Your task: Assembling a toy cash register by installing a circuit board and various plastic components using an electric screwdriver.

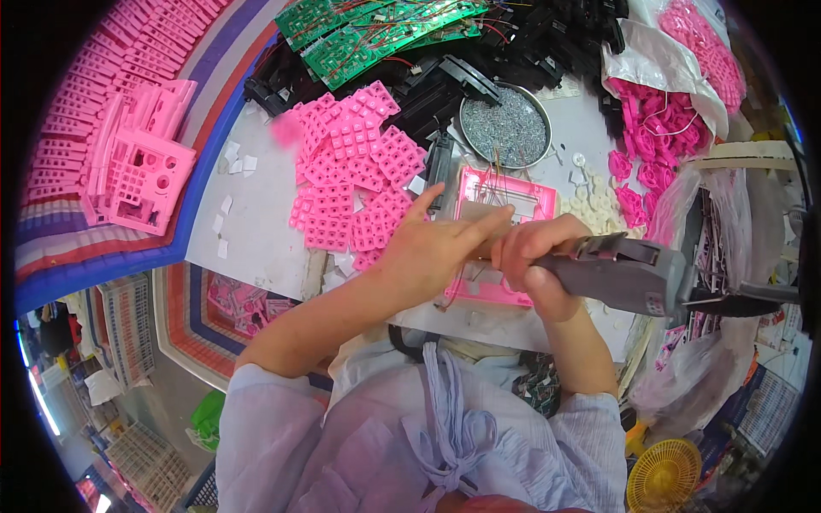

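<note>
My right hand [540, 256] is wrapped round the body of a grey power screwdriver [629, 274], which lies nearly level and points left. Its tip is hidden by my hands. Beneath them on the table is a pink plastic housing [547, 195], open side up, with thin wires and metal parts inside. My left hand [445, 244] reaches over the housing with its fingers stretched out and apart, near the screwdriver's front end. Whether its fingertips press on a part cannot be seen. Left of the housing lies a loose pile of pink keypads [351, 167].
A round metal dish of small screws [506, 124] stands behind the housing. Green circuit boards [385, 38] and black plastic parts [547, 51] fill the back. Pink housings [141, 167] are stacked at left. Pink pieces spill from a white bag [667, 81] at right, beside small cream parts [596, 198].
</note>
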`<state>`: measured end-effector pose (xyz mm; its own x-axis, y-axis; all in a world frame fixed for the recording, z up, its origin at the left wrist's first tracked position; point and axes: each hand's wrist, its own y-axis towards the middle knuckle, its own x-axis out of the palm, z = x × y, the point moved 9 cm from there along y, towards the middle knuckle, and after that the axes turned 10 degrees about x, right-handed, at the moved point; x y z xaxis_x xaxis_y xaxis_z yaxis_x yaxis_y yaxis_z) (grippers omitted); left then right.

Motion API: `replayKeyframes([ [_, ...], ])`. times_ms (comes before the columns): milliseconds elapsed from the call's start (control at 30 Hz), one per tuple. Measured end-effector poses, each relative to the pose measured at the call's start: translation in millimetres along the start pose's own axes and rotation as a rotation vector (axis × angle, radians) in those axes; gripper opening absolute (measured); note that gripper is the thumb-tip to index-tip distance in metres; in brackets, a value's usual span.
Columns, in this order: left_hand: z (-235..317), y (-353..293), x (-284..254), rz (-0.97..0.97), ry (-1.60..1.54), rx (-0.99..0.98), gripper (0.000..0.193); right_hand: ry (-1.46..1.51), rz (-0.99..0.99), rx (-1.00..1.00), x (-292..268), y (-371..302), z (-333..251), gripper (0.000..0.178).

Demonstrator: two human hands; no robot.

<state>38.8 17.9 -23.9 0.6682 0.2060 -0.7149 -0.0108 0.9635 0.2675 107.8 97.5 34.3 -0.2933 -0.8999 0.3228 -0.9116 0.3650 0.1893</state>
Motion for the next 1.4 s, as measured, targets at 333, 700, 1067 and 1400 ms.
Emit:
replayKeyframes([
  [333,4,-4,8,-0.029,0.076,-0.025,0.063,-0.273,-0.115,-0.051,12,1,4,0.021],
  [700,3,-11,10,0.043,0.095,0.023,0.07,-0.397,-0.185,-0.008,20,10,5,0.014],
  [1067,-35,98,-45,0.15,0.201,0.078,0.019,0.0,-0.042,-0.171,-35,7,-83,0.033],
  [1400,-78,185,3,-0.087,0.7,0.148,0.012,-0.058,0.059,-0.143,-56,-15,-77,0.033],
])
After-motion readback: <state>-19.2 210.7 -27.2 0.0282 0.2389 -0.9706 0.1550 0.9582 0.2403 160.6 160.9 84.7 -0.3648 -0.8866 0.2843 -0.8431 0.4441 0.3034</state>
